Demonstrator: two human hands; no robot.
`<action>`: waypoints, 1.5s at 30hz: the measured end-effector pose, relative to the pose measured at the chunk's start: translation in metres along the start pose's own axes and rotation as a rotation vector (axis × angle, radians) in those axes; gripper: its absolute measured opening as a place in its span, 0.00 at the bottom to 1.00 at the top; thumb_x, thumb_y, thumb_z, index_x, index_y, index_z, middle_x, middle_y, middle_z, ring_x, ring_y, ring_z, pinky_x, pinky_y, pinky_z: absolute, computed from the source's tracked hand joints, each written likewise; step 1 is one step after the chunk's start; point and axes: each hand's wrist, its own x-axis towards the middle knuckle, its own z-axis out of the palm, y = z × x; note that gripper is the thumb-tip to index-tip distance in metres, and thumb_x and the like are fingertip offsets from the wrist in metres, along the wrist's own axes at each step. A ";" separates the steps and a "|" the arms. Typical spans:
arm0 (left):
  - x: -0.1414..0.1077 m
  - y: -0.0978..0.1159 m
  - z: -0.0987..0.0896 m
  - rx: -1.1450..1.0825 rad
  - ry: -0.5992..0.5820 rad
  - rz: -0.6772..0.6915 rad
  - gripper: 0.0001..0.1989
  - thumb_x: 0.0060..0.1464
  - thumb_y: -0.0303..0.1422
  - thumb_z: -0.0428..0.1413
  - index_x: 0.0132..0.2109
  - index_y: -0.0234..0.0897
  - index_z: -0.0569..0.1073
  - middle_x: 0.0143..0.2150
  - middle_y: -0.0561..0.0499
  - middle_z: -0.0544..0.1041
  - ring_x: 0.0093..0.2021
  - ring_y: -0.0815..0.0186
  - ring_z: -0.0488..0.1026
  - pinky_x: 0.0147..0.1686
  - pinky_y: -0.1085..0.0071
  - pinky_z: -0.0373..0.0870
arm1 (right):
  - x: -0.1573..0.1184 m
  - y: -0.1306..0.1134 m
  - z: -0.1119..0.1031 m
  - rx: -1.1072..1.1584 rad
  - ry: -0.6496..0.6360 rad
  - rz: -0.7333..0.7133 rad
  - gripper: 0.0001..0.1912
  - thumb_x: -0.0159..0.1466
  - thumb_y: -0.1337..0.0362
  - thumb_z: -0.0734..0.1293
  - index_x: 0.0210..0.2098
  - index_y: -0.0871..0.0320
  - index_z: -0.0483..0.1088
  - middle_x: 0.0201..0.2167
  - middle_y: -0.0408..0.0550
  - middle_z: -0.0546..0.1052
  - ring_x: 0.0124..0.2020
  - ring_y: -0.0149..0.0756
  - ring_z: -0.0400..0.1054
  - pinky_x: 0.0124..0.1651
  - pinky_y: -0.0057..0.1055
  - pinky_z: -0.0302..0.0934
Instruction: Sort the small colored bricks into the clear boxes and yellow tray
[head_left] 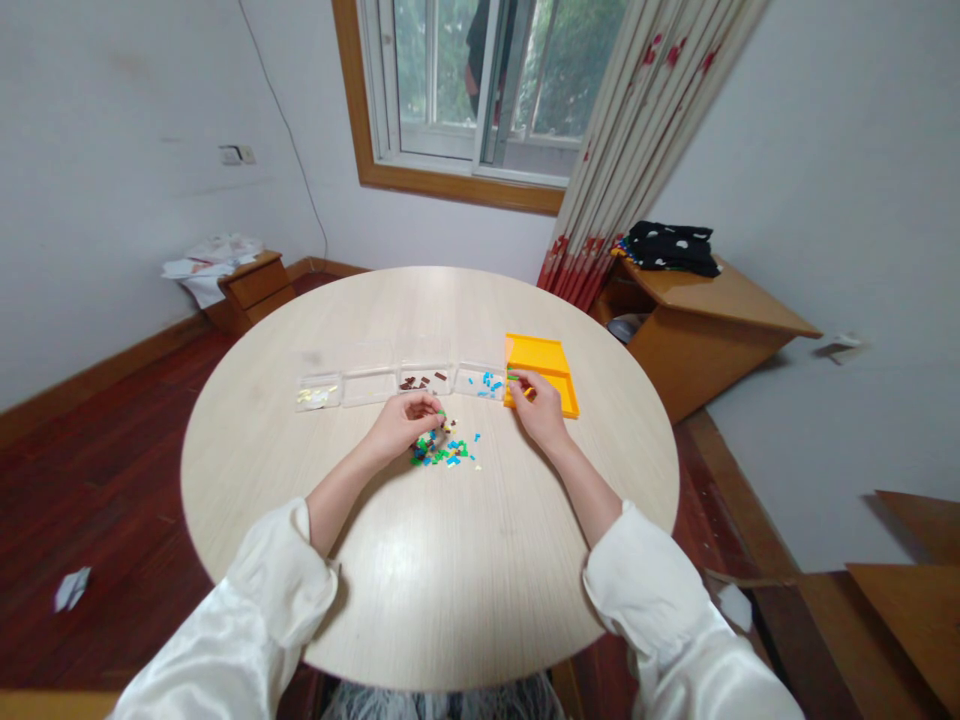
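Note:
My left hand is pinched on a small green toy brick, just above a mixed pile of tiny bricks in green, blue, yellow and brown. At the near left edge of an open yellow box, my right hand grips another small green brick between thumb and fingertips. Left of that box stands a clear box with blue bricks. Beyond my left hand, another clear box holds brown bricks. Pale yellow pieces lie in the clear box farthest left.
Everything stands on a round pale wooden table. One more clear box sits within the row. Behind the table are a window and a curtain. A wooden cabinet with dark cloth is at the right.

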 end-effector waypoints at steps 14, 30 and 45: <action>0.001 0.007 -0.004 -0.513 0.118 -0.233 0.15 0.25 0.28 0.68 0.28 0.31 0.77 0.25 0.51 0.76 0.27 0.72 0.71 0.33 0.73 0.68 | -0.001 0.001 0.002 -0.009 -0.022 0.009 0.15 0.57 0.60 0.61 0.37 0.60 0.74 0.28 0.49 0.74 0.28 0.34 0.65 0.35 0.32 0.61; 0.002 0.003 -0.011 -0.648 0.061 -0.254 0.10 0.36 0.23 0.64 0.31 0.29 0.76 0.25 0.51 0.74 0.25 0.72 0.71 0.33 0.72 0.71 | -0.001 0.001 0.001 -0.006 -0.044 0.015 0.15 0.58 0.61 0.61 0.38 0.61 0.74 0.28 0.49 0.75 0.27 0.34 0.64 0.35 0.32 0.60; 0.000 0.006 -0.011 -0.649 0.092 -0.278 0.10 0.34 0.25 0.64 0.30 0.31 0.76 0.24 0.52 0.73 0.26 0.72 0.70 0.34 0.72 0.69 | -0.001 0.000 0.000 0.000 -0.048 0.008 0.15 0.58 0.61 0.60 0.38 0.60 0.74 0.28 0.49 0.75 0.27 0.33 0.64 0.34 0.31 0.60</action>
